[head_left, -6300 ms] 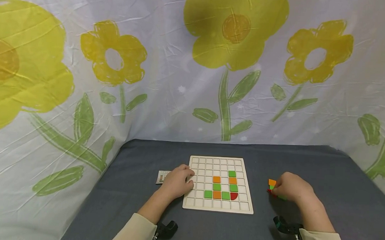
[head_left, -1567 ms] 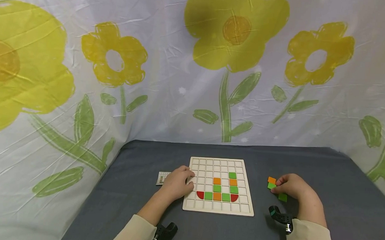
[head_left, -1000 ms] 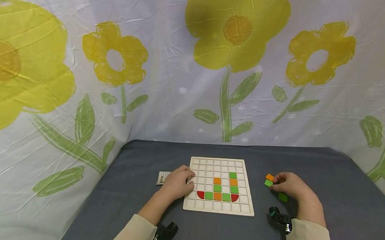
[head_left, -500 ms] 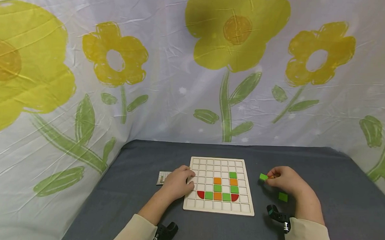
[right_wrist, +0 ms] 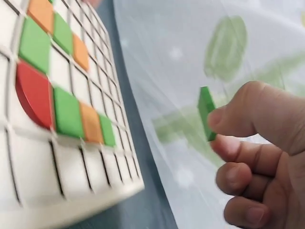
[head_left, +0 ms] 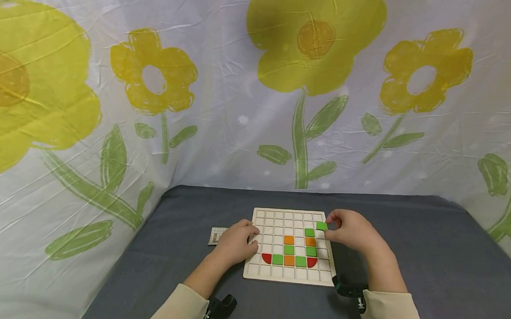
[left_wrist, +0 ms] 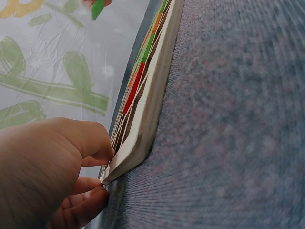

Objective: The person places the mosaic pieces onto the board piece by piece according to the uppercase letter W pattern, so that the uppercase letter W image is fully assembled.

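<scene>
Thumb and fingers of my left hand [head_left: 236,242] grip the left edge of a pale wooden grid board [head_left: 280,222], also close up in the left wrist view. My right hand [head_left: 353,230] pinches a green square tile [right_wrist: 207,113] between thumb and index finger, raised over the board's right edge in the head view. Green, orange and red tiles lie in the grid, among them a left red rounded tile [head_left: 267,258], a right red rounded tile [head_left: 312,262] and an orange tile [head_left: 289,239]. No orange tile shows in my right hand; the fingers may hide one.
A small printed grid card [head_left: 216,235] lies left of the board, partly behind my left hand. Dark grey cloth [head_left: 275,305] covers the table. A flower-printed curtain [head_left: 223,106] hangs behind and at the sides.
A red rounded tile has appeared in the board's lower left. My right hand has picked up green and orange tiles and moved left to the board. My left hand keeps its place.
</scene>
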`<state>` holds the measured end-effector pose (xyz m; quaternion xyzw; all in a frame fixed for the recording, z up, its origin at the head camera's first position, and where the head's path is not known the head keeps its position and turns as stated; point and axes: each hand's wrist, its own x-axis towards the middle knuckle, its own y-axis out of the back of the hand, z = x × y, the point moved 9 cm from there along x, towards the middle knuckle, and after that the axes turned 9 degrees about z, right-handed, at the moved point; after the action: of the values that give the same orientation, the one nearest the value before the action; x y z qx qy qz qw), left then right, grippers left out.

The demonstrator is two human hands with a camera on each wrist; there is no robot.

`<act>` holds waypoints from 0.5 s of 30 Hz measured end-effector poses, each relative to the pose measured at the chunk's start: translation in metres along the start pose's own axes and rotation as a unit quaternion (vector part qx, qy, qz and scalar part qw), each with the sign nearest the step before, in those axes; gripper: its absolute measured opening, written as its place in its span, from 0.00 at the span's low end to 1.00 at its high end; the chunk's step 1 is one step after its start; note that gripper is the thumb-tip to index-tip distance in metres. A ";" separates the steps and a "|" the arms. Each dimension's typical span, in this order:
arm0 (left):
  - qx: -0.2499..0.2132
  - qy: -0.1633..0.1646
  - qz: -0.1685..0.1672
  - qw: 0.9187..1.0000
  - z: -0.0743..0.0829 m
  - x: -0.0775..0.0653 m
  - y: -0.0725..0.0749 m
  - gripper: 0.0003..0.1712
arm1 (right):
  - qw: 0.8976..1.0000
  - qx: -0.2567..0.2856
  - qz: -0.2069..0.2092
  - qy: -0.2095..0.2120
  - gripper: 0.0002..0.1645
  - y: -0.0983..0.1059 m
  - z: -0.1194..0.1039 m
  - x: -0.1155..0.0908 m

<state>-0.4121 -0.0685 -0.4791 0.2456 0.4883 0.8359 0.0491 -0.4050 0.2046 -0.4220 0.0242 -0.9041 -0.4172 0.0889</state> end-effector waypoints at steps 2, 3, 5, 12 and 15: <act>0.000 -0.001 -0.001 1.000 0.000 0.000 0.000 0.20 | 1.000 -0.007 0.009 0.018 0.15 -0.005 -0.010 0.002; 0.001 -0.002 -0.001 1.000 0.000 0.000 -0.001 0.20 | 1.000 -0.011 0.013 0.024 0.14 -0.008 -0.015 0.003; 0.001 -0.004 -0.001 1.000 0.000 0.000 -0.001 0.20 | 0.999 -0.018 0.016 0.032 0.14 -0.014 -0.022 0.005; 0.004 -0.005 -0.002 1.000 -0.001 0.000 -0.002 0.19 | 0.997 -0.054 0.025 0.047 0.14 -0.039 -0.047 0.008; 0.008 -0.003 -0.003 1.000 -0.002 0.000 -0.002 0.19 | 0.996 -0.064 0.028 0.056 0.13 -0.051 -0.057 0.009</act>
<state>-0.4131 -0.0688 -0.4815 0.2470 0.4961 0.8308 0.0514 -0.4050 0.1277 -0.4227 0.0168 -0.8694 -0.4698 0.1524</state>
